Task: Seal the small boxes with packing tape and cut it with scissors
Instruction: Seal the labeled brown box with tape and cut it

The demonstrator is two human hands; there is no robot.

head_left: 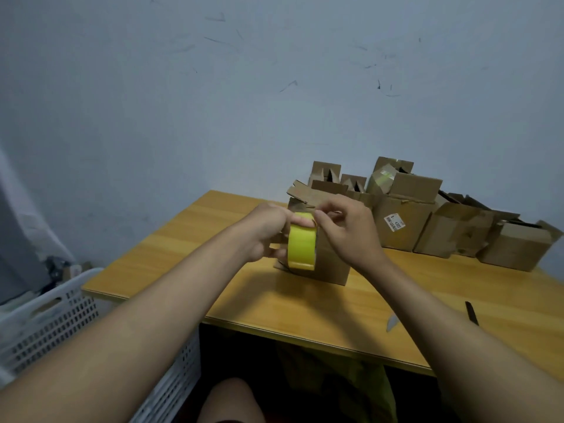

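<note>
A yellow roll of packing tape (pixel 301 248) is held upright in front of a small cardboard box (pixel 332 264) on the wooden table (pixel 213 239). My left hand (pixel 265 230) grips the roll from the left, fingers through its core. At the roll's top edge my right hand (pixel 345 230) pinches the tape with thumb and fingertips. The box's top flaps stand open behind the hands. Scissors (pixel 471 312) lie on the table near its front edge, mostly hidden by my right forearm; one pale blade tip (pixel 391 322) shows left of the arm.
Several open cardboard boxes (pixel 427 221) are piled at the back right of the table against the wall. A white perforated plastic basket (pixel 61 319) stands on the floor at the left. My knee shows below the table's front edge.
</note>
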